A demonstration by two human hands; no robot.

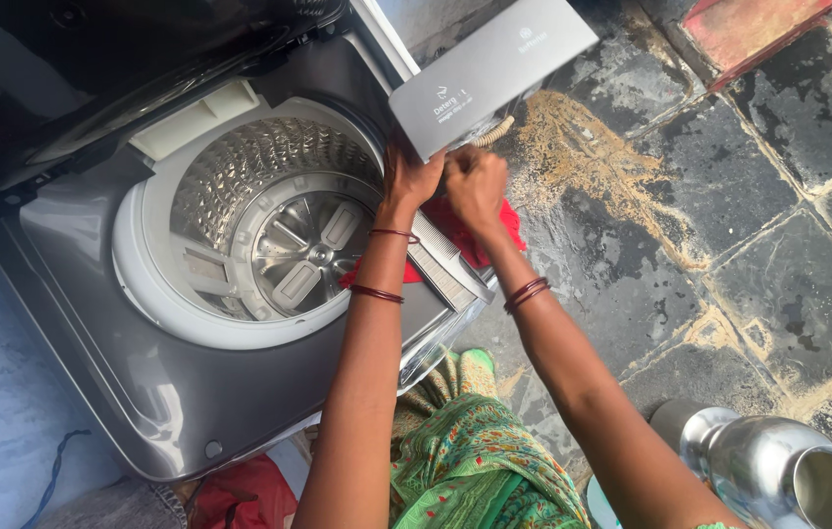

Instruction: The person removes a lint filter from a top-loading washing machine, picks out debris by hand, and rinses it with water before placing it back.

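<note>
A grey top-loading washing machine (pixel 171 392) stands open, its steel drum (pixel 279 225) empty. Its grey detergent drawer (pixel 489 73) is pulled out past the machine's edge, over the floor. My left hand (pixel 411 176) grips the drawer's near edge. My right hand (pixel 475 186) is closed beside it at the same edge, over a red cloth (pixel 480 235) that lies on the machine's rim. Both wrists wear dark red bangles.
The raised dark lid (pixel 142 49) leans at the upper left. A steel pot (pixel 779 470) stands at the lower right on dark stone paving with sandy stains. More red cloth (pixel 244 490) lies by the machine's base. My green patterned dress is below.
</note>
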